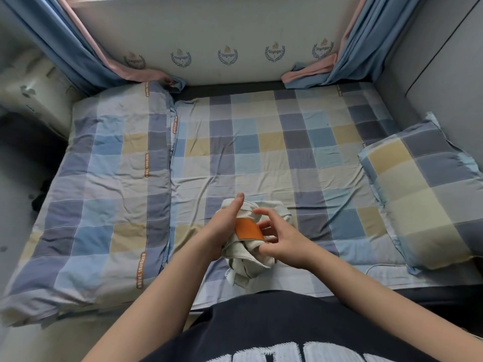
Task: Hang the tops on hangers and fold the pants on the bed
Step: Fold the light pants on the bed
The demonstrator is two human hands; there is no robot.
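A bunched-up pair of pale grey-green pants (248, 265) with an orange leather patch (249, 229) is held above the near edge of the bed (261, 152). My left hand (224, 226) grips the bundle from the left, thumb up along the cloth. From the right, my right hand (277, 239) has its fingers curled into the fabric beside the patch. The lower part of the pants hangs down toward the bed edge. No hangers or tops are in view.
A folded checked duvet (104, 192) covers the bed's left side. A checked pillow (428, 205) lies at the right. Blue and pink curtains (86, 48) hang at both back corners. The wall (227, 35) bounds the far side.
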